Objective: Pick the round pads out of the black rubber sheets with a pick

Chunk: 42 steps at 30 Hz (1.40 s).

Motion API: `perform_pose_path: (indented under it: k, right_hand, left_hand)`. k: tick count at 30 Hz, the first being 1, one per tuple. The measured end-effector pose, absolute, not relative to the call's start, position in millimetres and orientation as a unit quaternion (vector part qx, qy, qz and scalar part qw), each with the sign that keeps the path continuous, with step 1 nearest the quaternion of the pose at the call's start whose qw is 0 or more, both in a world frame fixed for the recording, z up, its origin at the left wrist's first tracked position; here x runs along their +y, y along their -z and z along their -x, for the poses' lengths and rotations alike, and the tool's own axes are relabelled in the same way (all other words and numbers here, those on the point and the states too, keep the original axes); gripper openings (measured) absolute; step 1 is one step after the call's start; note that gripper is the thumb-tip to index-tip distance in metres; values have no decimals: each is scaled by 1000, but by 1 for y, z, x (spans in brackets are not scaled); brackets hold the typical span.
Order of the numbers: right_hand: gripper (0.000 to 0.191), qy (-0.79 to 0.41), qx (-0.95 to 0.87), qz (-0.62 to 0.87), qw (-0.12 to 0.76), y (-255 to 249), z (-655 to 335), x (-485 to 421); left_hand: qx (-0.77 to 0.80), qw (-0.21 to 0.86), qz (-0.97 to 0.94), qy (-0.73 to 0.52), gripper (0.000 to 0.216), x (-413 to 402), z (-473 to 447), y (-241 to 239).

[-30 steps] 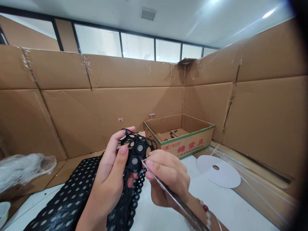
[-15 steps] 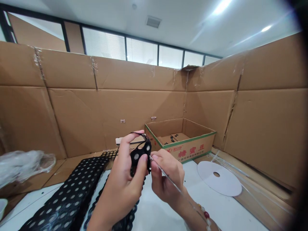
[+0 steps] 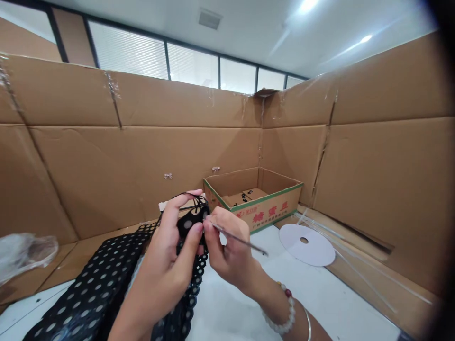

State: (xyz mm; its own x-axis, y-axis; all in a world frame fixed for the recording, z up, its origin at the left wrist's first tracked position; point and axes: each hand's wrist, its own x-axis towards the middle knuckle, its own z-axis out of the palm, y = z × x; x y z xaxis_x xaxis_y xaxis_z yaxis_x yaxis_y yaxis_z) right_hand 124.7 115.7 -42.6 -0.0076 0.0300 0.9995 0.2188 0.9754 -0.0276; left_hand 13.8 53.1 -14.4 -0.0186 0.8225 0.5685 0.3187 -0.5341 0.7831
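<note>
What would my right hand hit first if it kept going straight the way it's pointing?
Most likely the black dotted piece held in your left hand. Your right hand looks very close to it, perhaps touching; depth is hard to judge here.

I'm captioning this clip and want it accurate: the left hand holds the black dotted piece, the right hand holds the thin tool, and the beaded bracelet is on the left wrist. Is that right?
Not quite: the head view shows the beaded bracelet on the right wrist. The left hand does hold the black dotted piece, the right hand the thin tool.
</note>
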Motion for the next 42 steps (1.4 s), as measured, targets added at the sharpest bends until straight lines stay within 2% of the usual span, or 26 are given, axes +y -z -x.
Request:
perform_pose_path:
  k: [3,6,11,15,18,22,27,29,32,35,37,40,42]
  right_hand:
    - [26,-26,-723,107,682,38,-127,114]
    - [29,-43,-732,124,668,38,-126,115]
    - [23,28,-714,171,679,46,-120,127]
    - [9,126,-662,110,731,55,-120,139]
    - [14,140,-649,75,744,57,-125,140]
    - [16,37,-615,118,779,50,-134,134]
    - [22,-225,-568,156,776,34,-154,138]
    - [22,-273,-543,134,783,28,-172,146]
    - [20,-227,-472,133,841,22,-206,163]
    - [19,-72,-422,209,879,29,-226,190]
    - [27,-4,-449,285,847,41,-222,214]
    - [35,-24,-521,308,796,63,-198,246]
    - [33,-40,-553,310,772,71,-182,254]
  left_hand:
    - [437,239,-636,-589,39,56,-17,13]
    - [432,236,-649,-581,39,62,-13,15]
    - [428,233,-644,-590,44,75,-7,21]
    - [449,195,-640,-592,46,80,-12,27]
    - [452,175,-663,-571,51,81,-13,31]
    - [451,210,-677,-543,62,78,-10,34]
    - [448,209,-712,-498,54,77,-12,31]
    - [445,213,-711,-501,53,77,-7,29]
    - [448,222,-675,-542,57,76,11,27]
    - [467,241,-657,-540,61,74,32,27]
    - [480,229,-688,-494,57,74,38,28]
    - [512,172,-730,-418,54,78,35,30]
    - [544,129,-732,-390,54,82,28,30]
